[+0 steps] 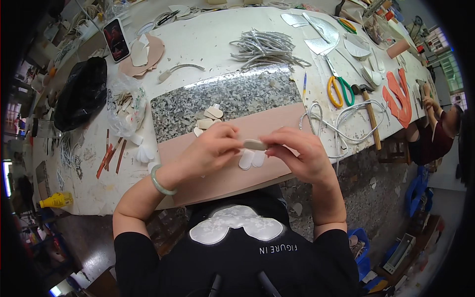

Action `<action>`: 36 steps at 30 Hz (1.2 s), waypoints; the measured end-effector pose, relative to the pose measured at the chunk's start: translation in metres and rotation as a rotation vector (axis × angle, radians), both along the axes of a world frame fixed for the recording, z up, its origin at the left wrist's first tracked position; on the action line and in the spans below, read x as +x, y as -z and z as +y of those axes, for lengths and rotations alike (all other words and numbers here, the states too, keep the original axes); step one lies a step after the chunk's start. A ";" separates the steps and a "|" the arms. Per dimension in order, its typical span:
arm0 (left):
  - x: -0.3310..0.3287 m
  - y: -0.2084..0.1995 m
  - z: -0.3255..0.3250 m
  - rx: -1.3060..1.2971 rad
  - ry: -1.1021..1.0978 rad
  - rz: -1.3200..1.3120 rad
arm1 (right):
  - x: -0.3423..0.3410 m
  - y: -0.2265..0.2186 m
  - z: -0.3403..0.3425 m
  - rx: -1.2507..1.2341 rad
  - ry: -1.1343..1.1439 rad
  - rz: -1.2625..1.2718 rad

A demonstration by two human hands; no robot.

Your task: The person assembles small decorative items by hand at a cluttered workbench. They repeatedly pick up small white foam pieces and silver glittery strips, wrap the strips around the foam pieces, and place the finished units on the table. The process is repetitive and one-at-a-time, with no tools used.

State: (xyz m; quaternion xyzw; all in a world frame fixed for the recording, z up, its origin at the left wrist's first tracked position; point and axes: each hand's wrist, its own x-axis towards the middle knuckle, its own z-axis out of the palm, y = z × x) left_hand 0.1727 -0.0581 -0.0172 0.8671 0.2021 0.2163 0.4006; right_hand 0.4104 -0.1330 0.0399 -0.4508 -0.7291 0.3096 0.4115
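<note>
Left hand (213,148) and right hand (308,154) pinch opposite ends of a grey oval piece (255,144) above the pink board (217,185). White tabs (246,160) lie nearby; beige tabs (213,113) sit beyond the left hand; scissors (335,75) and hammer (372,119) lie rightward.

Along the near side, the pink board (222,189) offers a bare lane. White pieces (251,159) sit between left hand (217,147) and right hand (303,151). Beyond the left hand, oval pieces (212,114) block the way; right of them, the speckled slab (252,91) is open. Cord (320,119), scissors (336,75) and hammer (372,120) crowd the right, a plastic bag (129,101) the left.
</note>
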 end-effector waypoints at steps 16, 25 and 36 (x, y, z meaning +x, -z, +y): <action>-0.018 -0.057 -0.018 -1.491 -0.116 -0.249 | -0.020 0.013 0.006 -0.301 -0.237 0.388; -0.021 -0.054 -0.021 -1.302 -0.122 -0.144 | -0.022 0.015 0.006 -0.304 -0.230 0.389; -0.020 -0.058 -0.024 -1.267 -0.148 -0.149 | -0.025 0.016 0.007 -0.284 -0.227 0.378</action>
